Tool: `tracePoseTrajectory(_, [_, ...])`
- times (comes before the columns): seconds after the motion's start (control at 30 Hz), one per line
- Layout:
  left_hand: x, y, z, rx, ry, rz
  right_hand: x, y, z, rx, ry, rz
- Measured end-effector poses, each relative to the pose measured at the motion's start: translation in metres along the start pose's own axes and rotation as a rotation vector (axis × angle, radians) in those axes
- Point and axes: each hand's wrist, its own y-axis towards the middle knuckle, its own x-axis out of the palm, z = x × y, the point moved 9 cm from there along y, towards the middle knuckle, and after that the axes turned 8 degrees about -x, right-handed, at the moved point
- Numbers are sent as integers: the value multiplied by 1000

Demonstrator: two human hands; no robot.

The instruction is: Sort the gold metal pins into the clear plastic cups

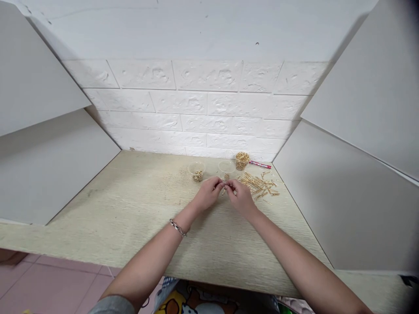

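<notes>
My left hand (209,192) and my right hand (238,196) meet fingertip to fingertip above the table, both pinched closed. A small gold piece shows just under the fingertips; what exactly each hand grips is too small to make out. Right of my right hand lies a loose pile of thin gold pins (257,184). Behind it stands a clear cup full of gold pieces (242,161). A clear cup with a few gold pieces (197,172) is behind my left hand, and another clear cup (226,167) stands just beyond my fingertips.
A red pen-like stick (260,164) lies by the full cup. Tiny specks are scattered on the table (137,196) left of the cups. White panels stand at the left (55,161) and right (353,196), with a white brick-patterned wall (193,102) behind.
</notes>
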Motion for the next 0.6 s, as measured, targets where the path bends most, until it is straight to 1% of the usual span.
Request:
tracePoseTrajectory(0.2, [0, -1, 0, -28, -24, 4, 2, -1, -1, -64, -55, -11])
tracePoseTrajectory(0.33, [-1, -2, 6, 62, 65, 5, 1, -1, -4, -64, -43, -12])
tracePoseTrajectory(0.4, [-3, -3, 9, 106, 106, 14, -1, -1, -3, -20, 3, 2])
tracePoseTrajectory(0.5, [-5, -4, 11, 140, 124, 39, -2, -2, 7, 110, 106, 27])
tracePoseTrajectory(0.53, [-5, -4, 12, 148, 124, 42, 0, -2, 12, 162, 157, 27])
tracePoseTrajectory(0.6, [-3, -6, 14, 160, 124, 32, 10, -5, 23, 272, 298, -17])
